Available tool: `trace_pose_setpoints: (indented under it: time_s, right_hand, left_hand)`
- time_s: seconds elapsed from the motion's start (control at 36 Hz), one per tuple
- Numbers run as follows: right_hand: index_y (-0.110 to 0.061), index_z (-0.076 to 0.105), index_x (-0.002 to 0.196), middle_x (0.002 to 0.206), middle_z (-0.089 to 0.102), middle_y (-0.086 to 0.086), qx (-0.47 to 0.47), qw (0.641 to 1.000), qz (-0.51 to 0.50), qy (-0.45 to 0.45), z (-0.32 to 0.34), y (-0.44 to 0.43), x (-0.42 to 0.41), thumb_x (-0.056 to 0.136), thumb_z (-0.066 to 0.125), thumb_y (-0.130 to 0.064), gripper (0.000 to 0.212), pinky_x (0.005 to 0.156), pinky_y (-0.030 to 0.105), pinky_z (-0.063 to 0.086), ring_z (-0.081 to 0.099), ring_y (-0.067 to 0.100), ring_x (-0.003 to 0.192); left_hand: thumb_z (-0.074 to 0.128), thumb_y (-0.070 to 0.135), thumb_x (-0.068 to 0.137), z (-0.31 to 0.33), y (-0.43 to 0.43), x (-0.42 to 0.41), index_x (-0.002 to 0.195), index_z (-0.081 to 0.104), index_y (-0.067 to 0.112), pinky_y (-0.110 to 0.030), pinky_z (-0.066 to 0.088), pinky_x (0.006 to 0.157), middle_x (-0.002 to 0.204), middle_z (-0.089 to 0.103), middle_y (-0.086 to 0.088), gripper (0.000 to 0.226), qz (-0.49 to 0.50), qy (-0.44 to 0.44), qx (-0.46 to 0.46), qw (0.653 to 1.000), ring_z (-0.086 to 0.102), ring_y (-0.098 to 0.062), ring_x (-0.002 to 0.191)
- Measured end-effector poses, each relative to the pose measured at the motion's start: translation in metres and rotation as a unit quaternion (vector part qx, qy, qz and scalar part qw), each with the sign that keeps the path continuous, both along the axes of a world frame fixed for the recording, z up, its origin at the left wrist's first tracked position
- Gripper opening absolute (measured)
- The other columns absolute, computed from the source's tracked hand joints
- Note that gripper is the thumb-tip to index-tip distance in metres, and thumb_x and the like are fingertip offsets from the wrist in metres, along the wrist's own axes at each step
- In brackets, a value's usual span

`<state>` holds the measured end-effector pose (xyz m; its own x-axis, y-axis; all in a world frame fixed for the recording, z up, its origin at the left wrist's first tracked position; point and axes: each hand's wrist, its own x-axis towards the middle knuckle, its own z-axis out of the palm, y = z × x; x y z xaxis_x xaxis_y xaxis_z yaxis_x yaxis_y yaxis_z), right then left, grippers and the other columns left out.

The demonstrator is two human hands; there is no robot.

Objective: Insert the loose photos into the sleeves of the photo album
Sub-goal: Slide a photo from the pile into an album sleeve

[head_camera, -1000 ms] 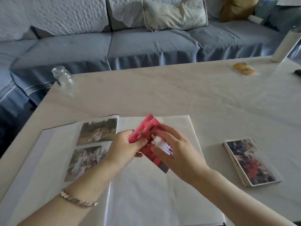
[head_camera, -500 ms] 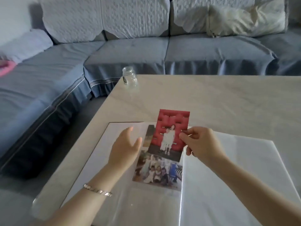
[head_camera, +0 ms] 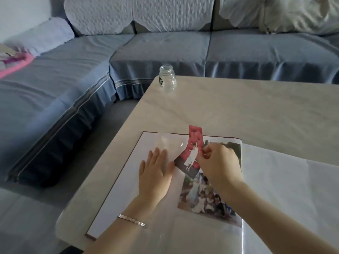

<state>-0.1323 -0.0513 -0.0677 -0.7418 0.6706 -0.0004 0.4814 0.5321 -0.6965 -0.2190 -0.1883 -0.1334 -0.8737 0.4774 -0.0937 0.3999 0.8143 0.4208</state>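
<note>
An open photo album (head_camera: 117,202) lies on the table, its pages white under clear film. My right hand (head_camera: 218,162) pinches a red photo (head_camera: 192,149) of two figures by its right edge. The photo stands tilted, its lower end down on the left page and its upper end past the album's far edge. My left hand (head_camera: 154,171) lies flat on the clear film (head_camera: 170,143) just left of the photo, and the film curls up beside the thumb. A group photo (head_camera: 205,200) lies in the left page below my right hand. Another photo (head_camera: 233,147) shows partly behind my right hand.
A small clear glass jar (head_camera: 167,78) stands near the table's far left corner. The beige table (head_camera: 256,110) ends just left of the album. A blue-grey sofa (head_camera: 165,50) wraps round the far and left sides, with a pink item (head_camera: 16,65) on it.
The red photo has come down from upright in the air to the left page, tilted. My left hand has dropped flat onto the film. The view has moved closer to the album.
</note>
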Motion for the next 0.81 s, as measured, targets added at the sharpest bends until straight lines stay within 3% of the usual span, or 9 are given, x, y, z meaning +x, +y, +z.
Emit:
trace_pose_setpoints:
  time_s: [0.17, 0.25, 0.36, 0.56, 0.69, 0.81]
  right_hand:
    - [0.001, 0.063, 0.066, 0.058, 0.064, 0.013, -0.071, 0.997, -0.016, -0.01, -0.009, -0.005, 0.002, 0.083, 0.059, -0.015, 0.024, 0.051, 0.035, 0.05, 0.052, 0.027, 0.049]
    - [0.004, 0.064, 0.065, 0.055, 0.064, 0.014, -0.105, 0.994, -0.018, -0.007, -0.009, -0.004, 0.006, 0.083, 0.06, -0.012, 0.024, 0.051, 0.034, 0.052, 0.058, 0.029, 0.048]
    - [0.004, 0.066, 0.067, 0.053, 0.065, 0.011, -0.135, 0.991, -0.013, -0.01, -0.008, -0.002, 0.01, 0.085, 0.06, -0.012, 0.025, 0.046, 0.024, 0.046, 0.061, 0.018, 0.044]
    - [-0.006, 0.065, 0.067, 0.057, 0.065, 0.011, -0.108, 0.991, -0.054, 0.06, -0.005, -0.001, 0.007, 0.088, 0.06, -0.018, 0.025, 0.053, 0.038, 0.052, 0.063, 0.035, 0.061]
    - [-0.006, 0.067, 0.07, 0.057, 0.065, 0.007, -0.07, 0.996, -0.045, 0.027, -0.007, -0.003, 0.007, 0.09, 0.057, -0.021, 0.026, 0.052, 0.031, 0.049, 0.061, 0.029, 0.059]
    - [-0.001, 0.067, 0.07, 0.056, 0.066, 0.009, -0.11, 0.994, -0.009, -0.009, -0.009, -0.012, 0.006, 0.089, 0.058, -0.015, 0.025, 0.054, 0.03, 0.053, 0.063, 0.022, 0.051]
  left_hand:
    - [0.026, 0.041, 0.1, -0.003, -0.003, -0.001, 0.149, 0.018, 0.026, -0.028, -0.002, 0.116, 0.158, 0.011, 0.008, 0.052, 0.012, -0.005, 0.038, 0.999, 0.002, -0.007, 0.145]
    - [0.026, 0.04, 0.1, -0.003, -0.002, 0.0, 0.149, 0.019, 0.025, -0.028, -0.001, 0.115, 0.158, 0.011, 0.008, 0.052, 0.02, -0.007, 0.046, 0.999, 0.002, -0.007, 0.145]
    - [0.025, 0.04, 0.101, -0.004, -0.001, 0.0, 0.149, 0.02, 0.025, -0.028, -0.002, 0.115, 0.158, 0.012, 0.007, 0.051, 0.021, -0.003, 0.045, 0.999, 0.003, -0.008, 0.145]
    - [0.021, 0.043, 0.1, -0.007, -0.001, 0.0, 0.15, 0.017, 0.024, -0.027, -0.003, 0.115, 0.158, 0.011, 0.006, 0.053, 0.014, 0.004, 0.043, 0.999, 0.002, -0.007, 0.145]
    - [0.019, 0.044, 0.099, -0.007, -0.001, -0.001, 0.15, 0.016, 0.024, -0.026, -0.004, 0.115, 0.158, 0.01, 0.006, 0.055, 0.012, 0.006, 0.038, 0.999, 0.001, -0.007, 0.145]
    - [0.021, 0.041, 0.1, -0.005, 0.0, 0.0, 0.15, 0.016, 0.023, -0.027, -0.003, 0.115, 0.158, 0.011, 0.006, 0.053, 0.018, -0.002, 0.047, 0.999, 0.001, -0.007, 0.145]
